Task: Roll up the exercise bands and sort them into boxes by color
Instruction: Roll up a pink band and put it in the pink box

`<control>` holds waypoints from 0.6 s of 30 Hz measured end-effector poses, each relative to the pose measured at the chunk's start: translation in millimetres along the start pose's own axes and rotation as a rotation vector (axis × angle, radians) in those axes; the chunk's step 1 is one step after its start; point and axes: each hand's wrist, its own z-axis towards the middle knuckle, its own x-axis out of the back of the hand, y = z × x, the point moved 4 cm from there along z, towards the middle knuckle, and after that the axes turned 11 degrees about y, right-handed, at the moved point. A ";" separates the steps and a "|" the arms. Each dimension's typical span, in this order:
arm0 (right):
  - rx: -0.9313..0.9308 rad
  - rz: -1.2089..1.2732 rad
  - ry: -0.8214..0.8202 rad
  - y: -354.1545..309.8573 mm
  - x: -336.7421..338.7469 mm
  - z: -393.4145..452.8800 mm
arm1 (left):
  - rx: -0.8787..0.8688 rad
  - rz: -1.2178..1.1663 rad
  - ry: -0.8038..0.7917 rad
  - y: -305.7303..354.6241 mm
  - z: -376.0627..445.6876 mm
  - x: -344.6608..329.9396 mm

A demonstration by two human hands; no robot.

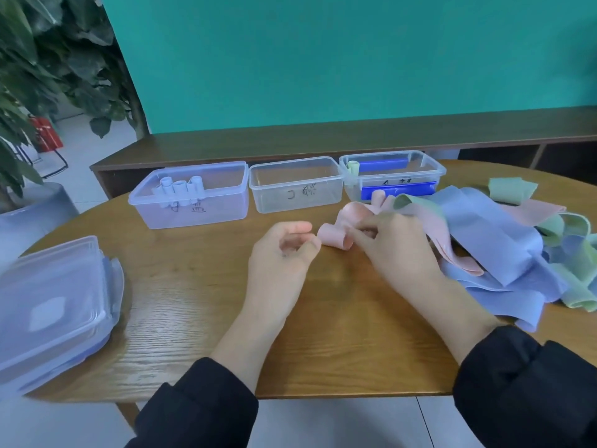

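A round wooden table [200,321] fills the lower view, with a teal wall [323,59] at twelve o'clock and a leafy plant [48,59] at ten; a stack of box lids [55,305] rests at nine o'clock on the table; a loose heap of blue, green and pink bands [504,250] sprawls at three o'clock; three clear boxes stand in a row at twelve: the left box [193,205] holding pale rolled bands [181,189], the middle box [295,185] with writing on its wall, the right box [392,176] holding a green roll [353,166] in its left corner; the right hand [392,244] pinches the pink band [336,236], partly rolled, at table centre just before the middle box; the left hand [282,253] sits at the roll's nine o'clock, fingers loosely curled, holding nothing.
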 end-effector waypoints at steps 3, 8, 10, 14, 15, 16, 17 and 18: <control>-0.085 0.328 0.066 -17.7 20.1 -1.7 | -0.026 -0.038 0.015 8.7 -0.1 4.3; -0.249 0.906 -0.025 -54.9 32.6 -18.8 | -0.117 -0.149 0.026 31.2 -5.5 17.2; -0.306 1.056 -0.085 -67.5 33.4 -21.6 | -0.141 -0.202 0.020 39.1 -7.6 24.2; -0.268 1.167 -0.259 -86.4 26.2 -22.2 | -0.153 -0.305 0.018 49.3 -11.3 40.0; -0.244 1.190 -0.296 -90.7 24.2 -22.1 | -0.164 -0.323 0.020 51.5 -12.0 43.7; -0.221 1.208 -0.331 -95.1 22.8 -22.7 | -0.172 -0.342 0.025 53.1 -12.4 47.3; -0.202 1.221 -0.362 -99.7 22.7 -23.9 | -0.172 -0.364 0.037 54.7 -12.8 50.9; -0.188 1.231 -0.384 -104.7 23.7 -25.3 | -0.173 -0.380 0.057 55.8 -12.7 54.8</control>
